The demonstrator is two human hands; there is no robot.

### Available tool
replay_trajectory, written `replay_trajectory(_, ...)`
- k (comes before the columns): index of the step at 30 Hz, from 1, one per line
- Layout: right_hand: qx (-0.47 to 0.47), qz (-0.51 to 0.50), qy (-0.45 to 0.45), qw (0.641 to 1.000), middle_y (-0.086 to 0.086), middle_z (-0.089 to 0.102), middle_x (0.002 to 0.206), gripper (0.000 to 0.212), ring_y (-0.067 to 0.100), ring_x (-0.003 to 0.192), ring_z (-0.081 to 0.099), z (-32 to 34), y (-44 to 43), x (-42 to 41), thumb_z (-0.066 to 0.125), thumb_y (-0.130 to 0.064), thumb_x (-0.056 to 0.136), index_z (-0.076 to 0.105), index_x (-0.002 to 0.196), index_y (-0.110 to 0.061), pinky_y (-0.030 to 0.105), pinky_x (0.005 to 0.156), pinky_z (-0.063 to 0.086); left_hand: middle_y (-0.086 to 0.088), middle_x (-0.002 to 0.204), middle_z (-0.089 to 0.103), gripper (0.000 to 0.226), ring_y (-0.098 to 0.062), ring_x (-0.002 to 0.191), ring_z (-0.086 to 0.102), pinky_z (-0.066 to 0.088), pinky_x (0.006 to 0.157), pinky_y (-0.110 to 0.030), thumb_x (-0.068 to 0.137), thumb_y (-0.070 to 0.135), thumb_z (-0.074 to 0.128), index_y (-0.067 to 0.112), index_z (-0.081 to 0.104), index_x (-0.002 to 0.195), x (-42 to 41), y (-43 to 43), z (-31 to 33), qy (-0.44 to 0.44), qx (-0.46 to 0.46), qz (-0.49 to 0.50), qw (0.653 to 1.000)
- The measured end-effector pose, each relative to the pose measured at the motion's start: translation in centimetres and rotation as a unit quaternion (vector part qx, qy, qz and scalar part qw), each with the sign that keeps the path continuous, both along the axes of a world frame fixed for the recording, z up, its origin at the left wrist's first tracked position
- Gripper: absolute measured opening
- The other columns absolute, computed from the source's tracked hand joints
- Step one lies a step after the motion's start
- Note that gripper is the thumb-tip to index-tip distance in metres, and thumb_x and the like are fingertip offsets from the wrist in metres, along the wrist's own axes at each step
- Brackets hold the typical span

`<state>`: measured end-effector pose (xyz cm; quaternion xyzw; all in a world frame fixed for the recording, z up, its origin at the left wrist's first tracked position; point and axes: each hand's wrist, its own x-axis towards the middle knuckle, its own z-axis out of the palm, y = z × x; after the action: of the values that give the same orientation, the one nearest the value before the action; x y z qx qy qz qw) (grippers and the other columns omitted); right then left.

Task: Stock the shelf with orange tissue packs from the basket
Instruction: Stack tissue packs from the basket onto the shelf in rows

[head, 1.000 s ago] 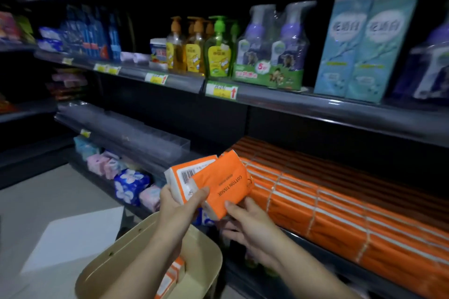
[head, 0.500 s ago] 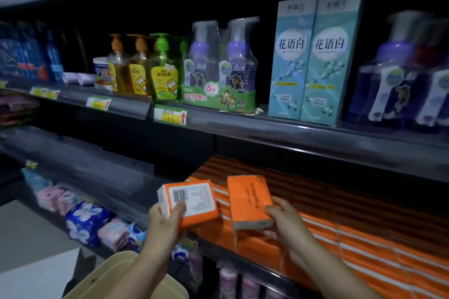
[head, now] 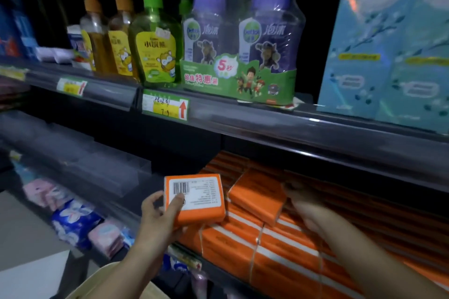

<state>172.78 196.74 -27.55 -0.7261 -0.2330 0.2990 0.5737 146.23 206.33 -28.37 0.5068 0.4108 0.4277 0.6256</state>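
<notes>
Orange tissue packs, two loose ones: the barcode pack [head: 196,199] sits in the left hand's [head: 155,218] tight grip, just in front of the shelf [head: 218,273]. The second pack [head: 255,199] lies tilted on the orange stack [head: 279,252], with the blurry right hand [head: 308,211] at its end; I cannot tell if that grip holds it. Two purple-top bottles [head: 209,39] stand above.

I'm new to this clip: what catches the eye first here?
Stacked orange tissue packs fill the lower shelf at right. The left hand holds one pack, barcode up, before them; the blurred right hand is at another pack on top. Soap bottles stand on the shelf above.
</notes>
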Motion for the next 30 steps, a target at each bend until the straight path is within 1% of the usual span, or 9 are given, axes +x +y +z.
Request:
replay_trajectory(3, -0.001, 0.014, -0.024, 1.0, 0.015, 0.062, 0.106, 0.021, 0.021, 0.08, 0.057, 0.1, 1.6, 0.4, 0.046, -0.015, 0.098, 0.06, 0.109, -0.005, 0.029, 0.072, 0.046, -0.006, 0.097, 0.062, 0.045, -0.021, 0.085, 0.065, 0.054, 0.06, -0.032, 0.089, 0.028, 0.061, 0.022, 0.034, 0.124, 0.4, 0.3, 0.1, -0.009, -0.004, 0.003, 1.0)
replay_trajectory(8, -0.1, 0.026, -0.203, 0.974, 0.014, 0.05, 0.136, 0.038, 0.028, 0.124, 0.046, -0.3, 2.3, 0.0, 0.046, -0.028, 0.097, 0.05, 0.13, -0.009, 0.025, 0.095, 0.033, -0.007, 0.099, 0.062, 0.041, -0.022, 0.087, 0.066, 0.056, 0.06, -0.032, 0.088, 0.028, 0.062, 0.021, 0.038, 0.122, 0.7, 0.7, -0.2, -0.017, -0.01, -0.002, 1.0)
replay_trajectory(10, -0.114, 0.014, -0.228, 0.967, 0.015, 0.046, 0.14, 0.043, 0.029, 0.127, 0.044, -0.8, 1.9, -0.4, 0.048, -0.03, 0.096, 0.045, 0.135, -0.012, 0.028, 0.1, 0.033, -0.007, 0.101, 0.062, 0.041, -0.023, 0.088, 0.066, 0.056, 0.059, -0.031, 0.088, 0.029, 0.062, 0.02, 0.04, 0.122, 1.0, 0.6, -0.1, -0.024, -0.012, -0.002, 1.0)
replay_trajectory(13, -0.09, -0.014, -0.249, 0.964, 0.013, 0.053, 0.133, 0.042, 0.028, 0.121, 0.05, -0.5, 0.4, -1.4, 0.051, -0.03, 0.095, 0.048, 0.133, -0.014, 0.026, 0.095, 0.036, -0.008, 0.106, 0.062, 0.035, -0.022, 0.089, 0.067, 0.056, 0.06, -0.032, 0.09, 0.028, 0.06, 0.02, 0.043, 0.119, 1.5, 0.1, 0.0, -0.035, -0.022, -0.009, 0.999)
replay_trajectory(18, 0.033, -0.015, -0.179, 0.983, -0.002, 0.064, 0.086, 0.031, 0.01, 0.077, 0.059, 0.9, -3.5, -4.6, 0.053, -0.03, 0.093, 0.058, 0.12, -0.017, 0.025, 0.078, 0.047, -0.01, 0.11, 0.06, 0.034, -0.025, 0.095, 0.065, 0.058, 0.069, -0.038, 0.09, 0.024, 0.06, 0.022, 0.045, 0.12, 3.3, -2.4, 0.9, -0.05, -0.036, -0.054, 0.997)
replay_trajectory(22, 0.074, 0.092, 0.016, 0.993, -0.006, 0.057, 0.114, 0.039, 0.013, 0.095, 0.062, 1.2, -6.3, -6.8, 0.058, -0.024, 0.09, 0.043, 0.126, -0.03, 0.029, 0.072, 0.055, -0.005, 0.097, 0.064, 0.022, -0.02, 0.088, 0.067, 0.056, 0.064, -0.033, 0.09, 0.021, 0.059, 0.026, 0.049, 0.109, 5.2, -5.2, 1.5, -0.046, -0.013, -0.104, 0.993)
replay_trajectory(24, 0.075, 0.125, 0.028, 0.989, -0.006, 0.055, 0.121, 0.053, 0.011, 0.099, 0.063, 0.7, -7.7, -7.1, 0.061, -0.015, 0.089, 0.035, 0.13, -0.037, 0.026, 0.068, 0.054, 0.0, 0.094, 0.068, 0.027, -0.018, 0.083, 0.068, 0.056, 0.065, -0.034, 0.09, 0.019, 0.059, 0.028, 0.047, 0.112, 5.9, -6.3, 1.8, -0.033, 0.02, -0.124, 0.992)
replay_trajectory(27, 0.099, 0.101, 0.004, 0.99, 0.001, 0.056, 0.125, 0.066, 0.015, 0.098, 0.064, 0.6, -9.7, -6.4, 0.063, 0.003, 0.084, 0.032, 0.132, -0.031, 0.025, 0.071, 0.054, -0.001, 0.103, 0.07, 0.038, -0.014, 0.095, 0.068, 0.054, 0.083, -0.034, 0.087, 0.015, 0.065, 0.028, 0.047, 0.118, 6.3, -7.3, 2.2, -0.002, 0.082, -0.176, 0.981)
replay_trajectory(30, 0.123, 0.081, -0.01, 0.989, 0.003, 0.054, 0.131, 0.073, 0.018, 0.112, 0.059, 0.8, -11.4, -5.3, 0.067, 0.009, 0.077, 0.036, 0.135, -0.024, 0.027, 0.081, 0.052, 0.005, 0.105, 0.069, 0.055, -0.01, 0.1, 0.065, 0.052, 0.085, -0.028, 0.063, 0.032, 0.078, 0.023, 0.055, 0.112, 6.4, -8.1, 2.9, 0.033, 0.161, -0.213, 0.963)
